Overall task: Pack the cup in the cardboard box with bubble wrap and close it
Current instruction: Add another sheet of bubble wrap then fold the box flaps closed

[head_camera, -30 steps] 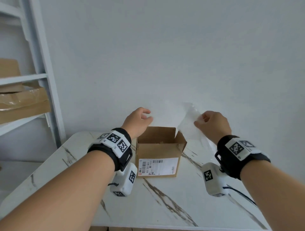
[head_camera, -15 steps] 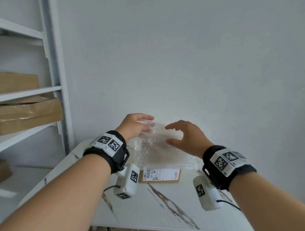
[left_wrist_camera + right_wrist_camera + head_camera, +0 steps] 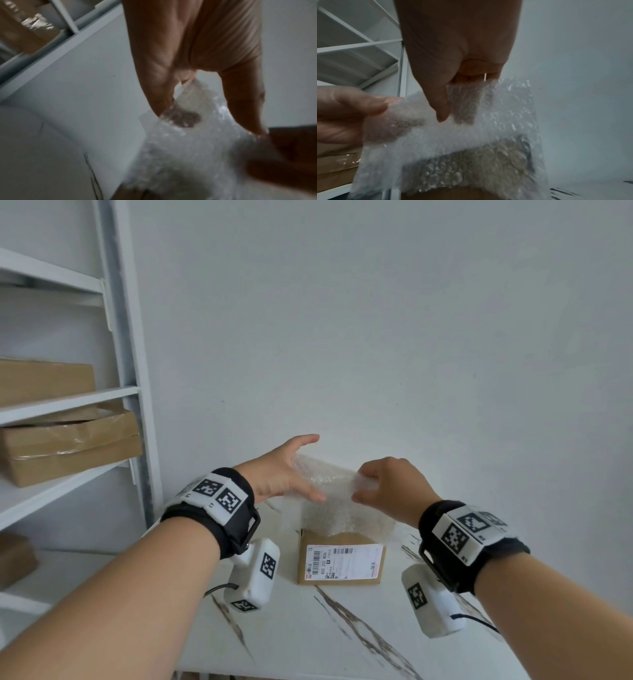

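A small cardboard box [image 3: 340,565] with a white shipping label stands on the marble table [image 3: 308,631]. A sheet of bubble wrap [image 3: 337,487] hangs over its top and hides the opening. My left hand [image 3: 301,470] holds the sheet's left edge, thumb in front and fingers behind it. My right hand [image 3: 359,484] pinches the right edge between thumb and curled fingers. The right wrist view shows both pinches on the bubble wrap [image 3: 471,135], with the box [image 3: 436,194] beneath. No cup is in view.
A white shelf unit [image 3: 126,364] with several cardboard boxes [image 3: 68,446] stands at the left, close to the table's corner. A plain wall rises right behind the box. The table's front half lies bare in front of the box.
A second ago the box top was uncovered and my right hand held the wrap off to the right. The sheet now hangs over the box and both hands pinch it, closer together.
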A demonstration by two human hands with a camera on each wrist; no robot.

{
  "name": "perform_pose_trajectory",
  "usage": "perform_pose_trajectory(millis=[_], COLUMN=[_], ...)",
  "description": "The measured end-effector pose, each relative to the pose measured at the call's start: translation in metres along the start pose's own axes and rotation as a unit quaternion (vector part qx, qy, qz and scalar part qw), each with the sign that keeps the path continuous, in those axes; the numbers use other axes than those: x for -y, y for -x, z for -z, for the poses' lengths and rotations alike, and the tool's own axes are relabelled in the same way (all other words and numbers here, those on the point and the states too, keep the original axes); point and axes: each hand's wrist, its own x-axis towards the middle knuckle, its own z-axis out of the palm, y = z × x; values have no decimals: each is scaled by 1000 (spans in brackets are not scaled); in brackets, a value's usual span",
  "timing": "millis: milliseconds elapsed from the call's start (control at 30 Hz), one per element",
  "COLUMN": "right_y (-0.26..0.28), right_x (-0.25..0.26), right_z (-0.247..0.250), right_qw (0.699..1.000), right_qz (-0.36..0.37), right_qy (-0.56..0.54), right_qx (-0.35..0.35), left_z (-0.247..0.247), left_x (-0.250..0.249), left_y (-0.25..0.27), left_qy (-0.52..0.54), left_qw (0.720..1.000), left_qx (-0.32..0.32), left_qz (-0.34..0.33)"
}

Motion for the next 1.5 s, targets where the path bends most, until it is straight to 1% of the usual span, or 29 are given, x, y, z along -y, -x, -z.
perform_pose_trajectory(millis=[67, 100, 133, 200, 367, 467, 533, 600, 633, 700, 733, 767, 867, 933, 1000, 1067, 1167, 1200, 1233, 1267, 1300, 1367, 1433, 1500], right_y=[0, 0, 0, -1, -2, -6, -9, -11, -10, -9, -9, -9, -10, -12, -16, -19, -22, -23, -23, -22, -22, -22, -22, -21], right_x=[1, 1, 2, 3, 4, -3, -14, -26, -32, -44, -49, -54, -70, -76, -81, -84, -83, -82, -78, -74, -70, -63, -53, -46], right_z=[3, 4, 6, 8, 11, 13, 16, 21, 22, 21, 17, 11, -12, -22, -25, -23, -17, -15, -13, -12, -11, -9, -6, -4], right_qw=[1000, 999, 998, 996, 995, 993, 980, 952, 935, 895, 877, 865, 855, 846, 846, 841, 828, 819, 801, 782, 771, 768, 757, 732], right_qz=[-15, -19, -21, -19, -17, -47, -91, -136, -158, -211, -238, -262, -303, -312, -299, -289, -287, -289, -291, -293, -292, -288, -283, -272], right_qy=[-20, -38, -57, -83, -98, -98, -154, -254, -300, -384, -411, -423, -419, -431, -439, -452, -470, -484, -510, -537, -551, -550, -568, -607], right_qx=[-18, -22, -22, -22, -12, -53, -83, -101, -100, -83, -72, -61, -39, -35, -46, -70, -105, -111, -115, -120, -133, -154, -159, -147], left_z=[0, -1, -2, -2, -1, -3, -3, -2, -3, -7, -10, -14, -25, -31, -35, -35, -31, -29, -27, -26, -25, -29, -35, -42], left_x=[-1, -1, -2, -2, -3, -6, -3, 3, 7, 14, 17, 20, 29, 34, 35, 36, 38, 38, 38, 36, 33, 24, 12, 4], left_y=[-1, -2, -2, -5, -9, -15, -22, -30, -35, -48, -53, -58, -73, -79, -81, -82, -80, -78, -76, -73, -69, -58, -46, -35], left_qy=[-100, -126, -131, -100, -12, 19, 39, 21, -7, -90, -132, -165, -227, -254, -281, -298, -303, -302, -294, -275, -243, -161, -94, -36], left_qw=[995, 991, 988, 987, 988, 981, 978, 979, 981, 985, 984, 982, 973, 967, 959, 951, 941, 939, 940, 943, 948, 955, 961, 966], left_qx=[-26, -50, -77, -119, -141, -183, -198, -201, -191, -148, -120, -94, -30, -4, -18, -59, -104, -104, -93, -71, -36, 41, 95, 143], left_qz=[-8, -17, -27, -50, -63, -66, -60, -32, -17, 0, 3, 6, 19, 27, 37, 50, 106, 126, 149, 174, 201, 244, 241, 215])
